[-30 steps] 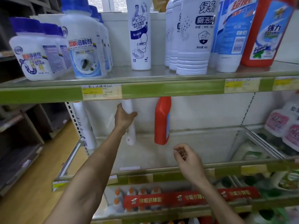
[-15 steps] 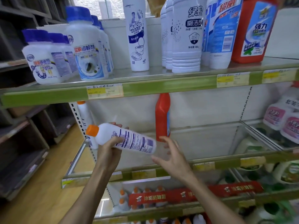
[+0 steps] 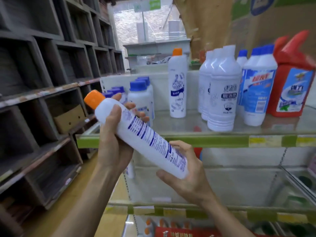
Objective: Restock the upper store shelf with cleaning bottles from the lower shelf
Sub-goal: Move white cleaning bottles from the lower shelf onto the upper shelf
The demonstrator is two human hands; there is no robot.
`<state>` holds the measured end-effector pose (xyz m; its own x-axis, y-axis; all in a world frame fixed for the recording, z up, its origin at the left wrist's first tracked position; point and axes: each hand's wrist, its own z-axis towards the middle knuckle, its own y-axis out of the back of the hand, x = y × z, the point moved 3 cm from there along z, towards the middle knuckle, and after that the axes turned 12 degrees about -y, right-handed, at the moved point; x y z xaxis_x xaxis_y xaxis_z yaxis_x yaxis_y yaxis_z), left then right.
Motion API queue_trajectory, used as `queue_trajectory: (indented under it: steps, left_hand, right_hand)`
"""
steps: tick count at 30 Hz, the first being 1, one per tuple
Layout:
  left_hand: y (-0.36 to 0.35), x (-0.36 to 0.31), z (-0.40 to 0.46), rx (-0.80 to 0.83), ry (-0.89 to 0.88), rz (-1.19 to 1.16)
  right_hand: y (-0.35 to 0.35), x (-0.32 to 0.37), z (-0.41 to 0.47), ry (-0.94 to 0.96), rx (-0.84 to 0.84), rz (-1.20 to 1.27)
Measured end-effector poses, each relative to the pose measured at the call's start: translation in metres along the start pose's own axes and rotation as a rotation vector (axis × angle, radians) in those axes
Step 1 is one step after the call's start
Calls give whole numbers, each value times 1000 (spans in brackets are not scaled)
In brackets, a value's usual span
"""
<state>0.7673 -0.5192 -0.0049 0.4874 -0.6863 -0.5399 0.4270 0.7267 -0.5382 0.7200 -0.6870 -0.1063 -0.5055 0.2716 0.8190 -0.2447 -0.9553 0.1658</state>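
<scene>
I hold a tall white cleaning bottle [image 3: 145, 134] with an orange cap, tilted with the cap up and to the left, in front of the upper shelf [image 3: 213, 141]. My left hand [image 3: 113, 144] grips its upper half just below the cap. My right hand [image 3: 186, 175] cups its base from below. A matching white bottle with an orange cap [image 3: 177, 84] stands upright on the upper shelf behind. The lower shelf [image 3: 222, 182] lies below my hands, and another white bottle [image 3: 130, 170] on it shows partly behind my left wrist.
On the upper shelf stand squat white jars with blue caps [image 3: 141, 101] at left, plain white bottles [image 3: 220, 93], blue-labelled bottles [image 3: 256, 93] and a red bottle [image 3: 292, 82] at right. Dark wooden cubby shelving [image 3: 42, 100] fills the left side. Cardboard boxes [image 3: 239, 23] sit above.
My left hand took the white bottle off the lower shelf and lifted it to the upper shelf's height. My right hand came under its base. The view tilted upward.
</scene>
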Motion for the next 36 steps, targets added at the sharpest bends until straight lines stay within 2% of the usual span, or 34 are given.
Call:
queue_trajectory:
  steps: [4, 6, 9, 12, 16, 18, 22, 25, 30, 33, 36]
  left_hand:
    - [-12, -15, 28, -14, -48, 111]
    - [-18, -18, 33, -20, -33, 142]
    - [-22, -18, 34, -25, -20, 214]
    - [-17, -13, 34, -49, -1, 270]
    - [-22, -7, 37, -53, 33, 270]
    - [-28, -4, 37, -13, 57, 324]
    - [-41, 11, 35, 87, 167, 386]
    - [-58, 24, 47, 103, 212, 323]
    - [-84, 61, 86, 112, 183, 343]
    - [-93, 84, 112, 110, 173, 376]
    - [-96, 105, 129, 148, 167, 432]
  right_hand:
    - [-16, 3, 10, -486, 360, 686]
    - [-23, 5, 8, -676, 568, 899]
    - [-26, 5, 7, -697, 746, 1038]
    - [-30, 2, 6, -684, 805, 1098]
    - [-31, 1, 6, -587, 851, 1035]
    - [-28, 4, 8, -578, 808, 1048]
    - [-15, 6, 20, -575, 578, 1047]
    - [1, 4, 32, -579, 344, 966]
    - [41, 2, 38, -600, -65, 696]
    - [62, -1, 29, -603, -160, 607]
    - [75, 3, 22, -578, -154, 552]
